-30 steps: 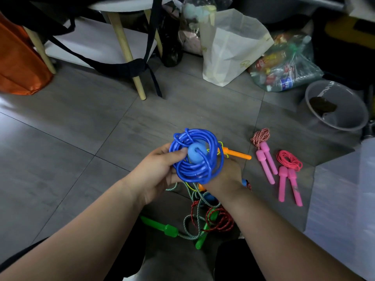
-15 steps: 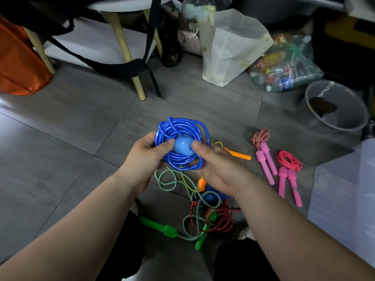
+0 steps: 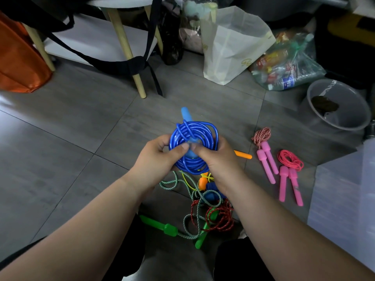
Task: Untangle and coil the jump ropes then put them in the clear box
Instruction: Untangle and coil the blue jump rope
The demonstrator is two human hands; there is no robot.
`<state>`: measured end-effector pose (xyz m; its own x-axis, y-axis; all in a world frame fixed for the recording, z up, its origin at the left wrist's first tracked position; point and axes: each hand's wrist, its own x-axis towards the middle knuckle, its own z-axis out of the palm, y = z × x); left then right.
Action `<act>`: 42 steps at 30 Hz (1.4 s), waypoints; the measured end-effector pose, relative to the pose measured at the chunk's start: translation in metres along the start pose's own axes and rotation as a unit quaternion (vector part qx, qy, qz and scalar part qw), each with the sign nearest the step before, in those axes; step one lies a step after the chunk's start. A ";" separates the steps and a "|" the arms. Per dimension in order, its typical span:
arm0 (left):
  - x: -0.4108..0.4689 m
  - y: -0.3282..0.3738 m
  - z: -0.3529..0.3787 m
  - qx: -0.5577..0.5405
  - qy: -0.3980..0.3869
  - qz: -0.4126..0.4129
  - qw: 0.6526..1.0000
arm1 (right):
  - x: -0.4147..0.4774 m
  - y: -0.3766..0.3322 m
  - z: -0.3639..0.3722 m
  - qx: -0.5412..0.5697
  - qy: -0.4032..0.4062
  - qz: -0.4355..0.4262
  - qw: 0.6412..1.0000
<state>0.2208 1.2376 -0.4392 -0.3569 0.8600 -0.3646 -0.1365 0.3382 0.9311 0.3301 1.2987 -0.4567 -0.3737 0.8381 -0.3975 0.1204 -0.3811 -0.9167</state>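
I hold a coiled blue jump rope [image 3: 205,131] above the floor, its light blue handle [image 3: 186,114] poking up through the coil. My left hand [image 3: 157,161] grips the coil's left side, thumb pressed at its centre. My right hand [image 3: 218,159] grips the right side, fingertip meeting the thumb. Below lies a tangle of green-white and red ropes [image 3: 211,211] with green handles [image 3: 162,227] and an orange handle [image 3: 242,154]. Two coiled pink-handled ropes [image 3: 265,155] [image 3: 290,171] lie to the right. The clear box [image 3: 345,199] sits at the right edge.
A grey bowl [image 3: 341,107] stands at the far right. A white paper bag [image 3: 233,43] and a clear bag of bottles [image 3: 288,63] are behind. A table leg [image 3: 129,55] with black straps and an orange bag [image 3: 18,57] stand at the back left.
The coil rose and turned so the light blue handle now pokes up through it. My right hand came from under the coil to grip its right side.
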 end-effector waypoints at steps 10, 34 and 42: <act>0.007 0.012 -0.019 -0.081 0.013 -0.075 0.994 | 0.007 -0.012 -0.020 -0.034 -0.043 0.027 0.998; 0.003 0.021 -0.020 -0.162 -0.072 -0.060 0.982 | -0.003 0.014 -0.019 -0.617 0.020 -0.141 0.774; 0.004 0.019 -0.027 0.131 -0.050 0.016 0.990 | 0.000 0.005 -0.028 -0.402 -0.222 -0.007 0.888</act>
<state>0.1923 1.2371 -0.4224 -0.2618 0.9011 -0.3458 0.1217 0.3862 0.9143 0.3568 1.3076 -0.4619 -0.6857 0.5352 -0.4933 0.6633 0.1804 -0.7262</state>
